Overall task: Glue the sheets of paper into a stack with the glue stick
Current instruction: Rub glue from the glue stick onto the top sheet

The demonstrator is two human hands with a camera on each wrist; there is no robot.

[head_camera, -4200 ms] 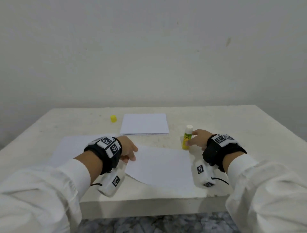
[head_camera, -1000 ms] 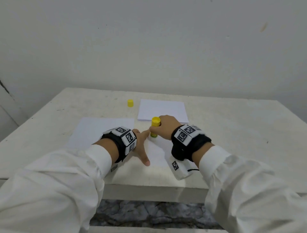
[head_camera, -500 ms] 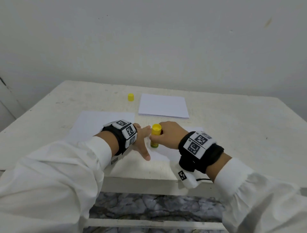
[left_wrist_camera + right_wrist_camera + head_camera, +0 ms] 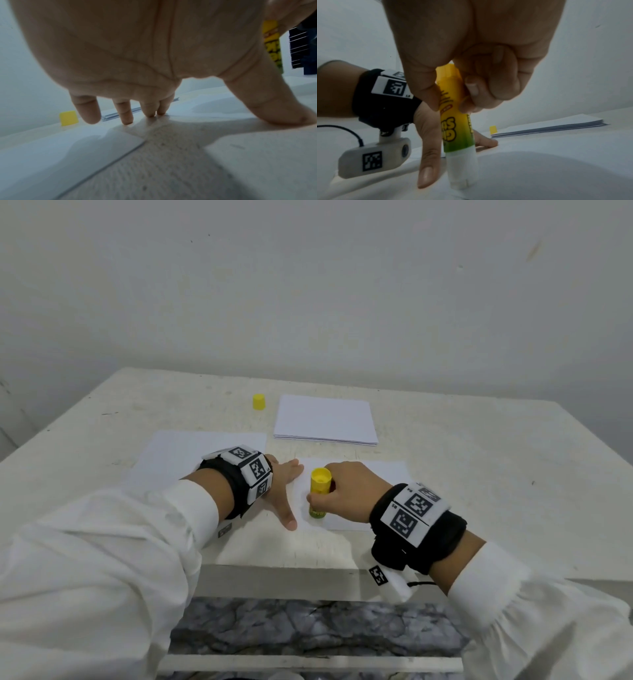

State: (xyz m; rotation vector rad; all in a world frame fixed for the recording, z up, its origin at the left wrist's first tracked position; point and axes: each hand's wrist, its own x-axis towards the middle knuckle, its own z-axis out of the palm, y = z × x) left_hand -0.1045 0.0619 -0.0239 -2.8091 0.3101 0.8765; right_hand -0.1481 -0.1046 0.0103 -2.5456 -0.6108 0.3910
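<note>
Pale worktop against a bare wall. Right hand clamps the glue stick, now drawn nearer along the sheet, apparently spreading glue; left hand, fingers flat, pins it. Stack waits behind.

Soft, even daylight from my head view; both wrist views are dimmer and bluish, blurred, edges bowed, with soft shadows under my left hand.

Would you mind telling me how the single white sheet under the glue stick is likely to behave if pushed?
The single white paper sheet looks thin, so probably floppy and light. It would likely slide or wrinkle; the left hand presses its edge while the yellow-green glue stick rubs it.
</note>
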